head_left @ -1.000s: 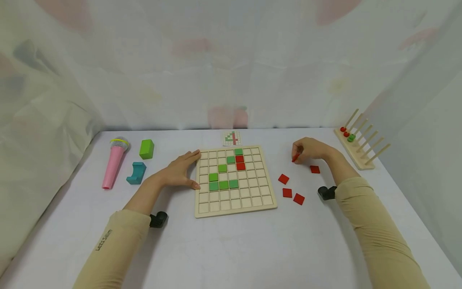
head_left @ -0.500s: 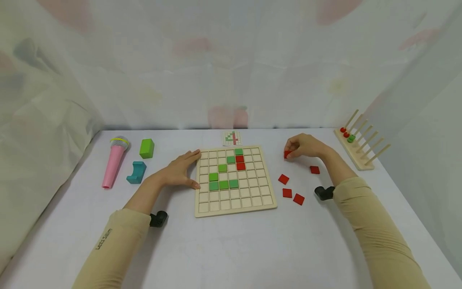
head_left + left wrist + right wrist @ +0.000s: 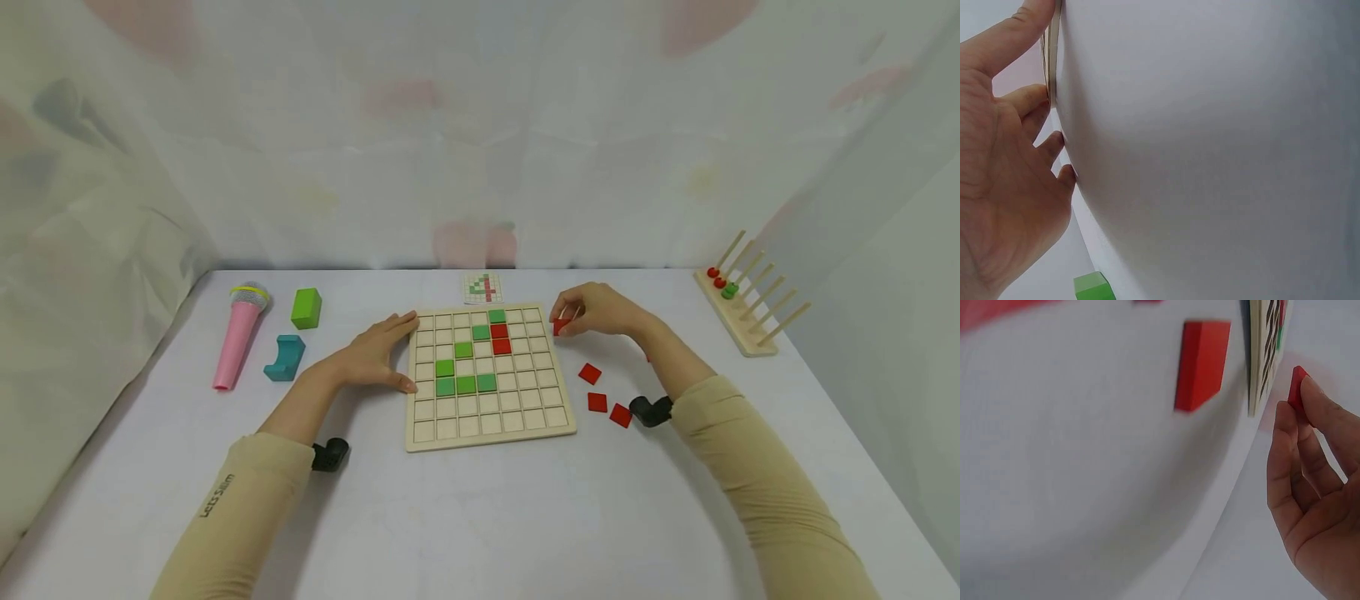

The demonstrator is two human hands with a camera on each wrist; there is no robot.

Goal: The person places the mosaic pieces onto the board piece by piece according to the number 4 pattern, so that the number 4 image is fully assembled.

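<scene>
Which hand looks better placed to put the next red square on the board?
Probably the right hand: it already pinches a red tile near the grid board's right edge, with loose red tiles on that side. The left hand holds no tile and touches the board's left edge.

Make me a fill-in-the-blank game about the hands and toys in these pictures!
1. The tile pinched by the right hand is coloured ____.
2. The number of red squares set into the board is ____.
3. The left hand touches the board's ____ side.
4. The microphone's handle is coloured ____.

Missing words: red; two; left; pink.
</scene>
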